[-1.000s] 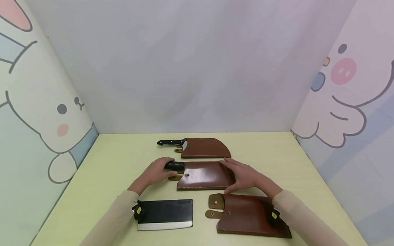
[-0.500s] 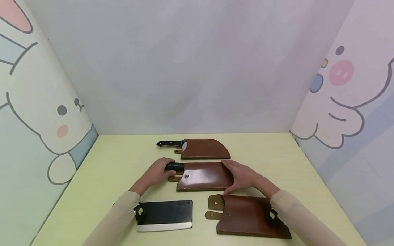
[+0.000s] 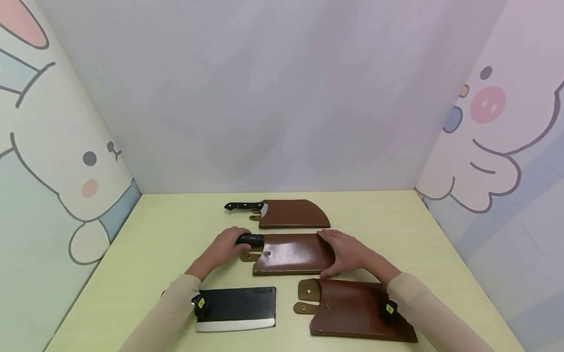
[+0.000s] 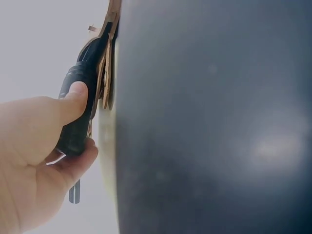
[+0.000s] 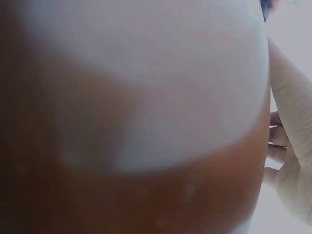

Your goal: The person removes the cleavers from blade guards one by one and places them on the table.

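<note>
In the head view my left hand (image 3: 227,245) grips the black handle (image 3: 250,240) of a knife whose blade is hidden in a brown leather sheath (image 3: 294,253). The left wrist view shows the thumb (image 4: 77,95) on top of this handle, with fingers wrapped beneath it. My right hand (image 3: 347,251) holds the sheath's right end, thumb at the near edge and fingers at the far edge. A strap (image 3: 249,257) with a snap sticks out unfastened at the mouth of the sheath. In the right wrist view, blurred brown leather (image 5: 204,195) fills most of the picture.
A bare cleaver (image 3: 237,308) lies front left under my left wrist, its handle mostly hidden by the sleeve. Another brown sheath (image 3: 352,313), flaps unfastened, lies front right under my right wrist. Behind, a black-handled knife (image 3: 243,205) sits in a curved sheath (image 3: 294,213). Walls enclose the table (image 3: 171,221).
The head view has shifted very slightly. Both hands keep the same hold on the handle and sheath, with no clear movement.
</note>
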Available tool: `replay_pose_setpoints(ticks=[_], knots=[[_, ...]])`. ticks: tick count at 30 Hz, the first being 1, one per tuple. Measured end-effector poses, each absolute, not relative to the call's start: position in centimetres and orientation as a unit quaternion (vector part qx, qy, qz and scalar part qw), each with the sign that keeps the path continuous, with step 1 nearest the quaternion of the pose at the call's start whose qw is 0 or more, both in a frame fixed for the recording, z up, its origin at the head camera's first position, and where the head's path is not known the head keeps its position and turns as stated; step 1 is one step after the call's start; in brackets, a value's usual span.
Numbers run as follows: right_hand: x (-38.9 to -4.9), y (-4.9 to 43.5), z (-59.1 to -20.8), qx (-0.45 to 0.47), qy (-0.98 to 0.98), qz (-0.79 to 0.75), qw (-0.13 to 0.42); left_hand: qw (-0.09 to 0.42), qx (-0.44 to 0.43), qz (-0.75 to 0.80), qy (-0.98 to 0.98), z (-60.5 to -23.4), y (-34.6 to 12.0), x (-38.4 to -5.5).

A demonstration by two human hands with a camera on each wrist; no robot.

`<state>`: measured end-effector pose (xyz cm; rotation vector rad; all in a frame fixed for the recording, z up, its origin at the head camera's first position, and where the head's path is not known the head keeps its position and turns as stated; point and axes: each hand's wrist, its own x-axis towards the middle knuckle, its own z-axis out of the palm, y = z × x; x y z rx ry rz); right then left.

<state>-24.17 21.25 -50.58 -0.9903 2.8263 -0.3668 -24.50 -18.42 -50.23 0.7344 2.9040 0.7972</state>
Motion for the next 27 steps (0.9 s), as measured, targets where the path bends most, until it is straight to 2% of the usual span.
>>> replay_pose_setpoints(ticks=[13,27], knots=[[-23.7,21.6,-49.8,-0.313,0.938,-0.134,0.066,0.024,0.221,0.254,0.941,-50.1,-18.3,-24.1],[-23.8,21.9,-47.8,-0.329,0.934,-0.136,0.025,0.000,0.220,0.254,0.942,-48.0,-18.4,-23.9]])
